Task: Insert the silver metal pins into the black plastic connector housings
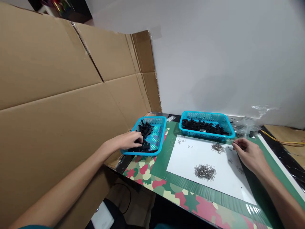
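- The left hand [131, 141] is down in the left basket [156, 135], fingers curled over the black parts [145, 127]; I cannot tell whether it pinches 1 or only rests on them.
- The parts lie jumbled, so the step in hand, which looks like sorting out a part by touch, would go best by lifting 1 clear of its neighbours rather than dragging it through the heap.
- The right hand [249, 154] hangs by the right edge of the white sheet [183, 159], thumb and forefinger drawn close; whether they pinch anything is too small to tell.
- The metal bits lie on the sheet in 2 main piles, a front pile [205, 172] and a rear pile [217, 148], with a few strays apart. Taking from a pile's rim should disturb it least.
- The bits look thin and light; a soft fingertip grip should serve better than a hard squeeze, which might flick 1 away.
- The right basket [202, 136] stands just behind the sheet, near the right hand, with more black parts inside; a low sleeve or wrist could catch its wall or sweep the rear pile.
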A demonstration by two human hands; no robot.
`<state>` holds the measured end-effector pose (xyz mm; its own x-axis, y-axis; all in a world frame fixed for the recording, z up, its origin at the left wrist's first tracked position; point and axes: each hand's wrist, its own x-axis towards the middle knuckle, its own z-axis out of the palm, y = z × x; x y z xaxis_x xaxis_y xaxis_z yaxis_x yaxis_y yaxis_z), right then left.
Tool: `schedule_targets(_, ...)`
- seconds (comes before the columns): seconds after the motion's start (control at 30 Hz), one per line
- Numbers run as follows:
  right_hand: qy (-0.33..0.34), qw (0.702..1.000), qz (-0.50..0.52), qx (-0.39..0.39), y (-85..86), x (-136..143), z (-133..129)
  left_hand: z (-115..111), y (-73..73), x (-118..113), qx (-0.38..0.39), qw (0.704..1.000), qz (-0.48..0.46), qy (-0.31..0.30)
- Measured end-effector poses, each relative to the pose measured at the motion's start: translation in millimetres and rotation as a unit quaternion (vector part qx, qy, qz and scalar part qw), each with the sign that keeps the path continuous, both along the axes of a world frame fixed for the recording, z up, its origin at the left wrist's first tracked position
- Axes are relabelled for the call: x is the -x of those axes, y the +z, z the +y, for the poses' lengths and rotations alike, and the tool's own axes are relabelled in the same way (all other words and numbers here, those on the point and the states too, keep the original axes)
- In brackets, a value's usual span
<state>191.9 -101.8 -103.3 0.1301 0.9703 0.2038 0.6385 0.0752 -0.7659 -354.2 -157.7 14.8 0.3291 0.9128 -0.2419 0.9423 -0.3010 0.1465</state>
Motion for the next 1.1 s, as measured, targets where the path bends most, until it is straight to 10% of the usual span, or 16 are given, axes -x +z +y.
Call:
schedule_targets(0.27,0.004,0.997,0.063,-0.044,8.9,4,-3,-1,34.2,-16,-0.030,0.993,-0.108,0.027)
schedule_targets(0.47,0.076,0.985,0.150,-0.040,18.8,13,-8,-7,43.8,-69,-0.006,0.929,-0.360,0.088)
schedule_targets(0.73,0.158,0.952,0.262,-0.006,24.1,35,-20,-2,-23.9,-204,0.265,0.737,-0.620,0.044)
schedule_targets(0.9,0.202,0.947,0.250,-0.018,23.9,47,-24,25,-61.5,-253,0.347,0.713,-0.608,0.040)
schedule_targets(1.1,0.223,0.952,0.208,-0.038,26.9,60,-29,27,-88.3,-257,0.249,0.710,-0.656,0.070)
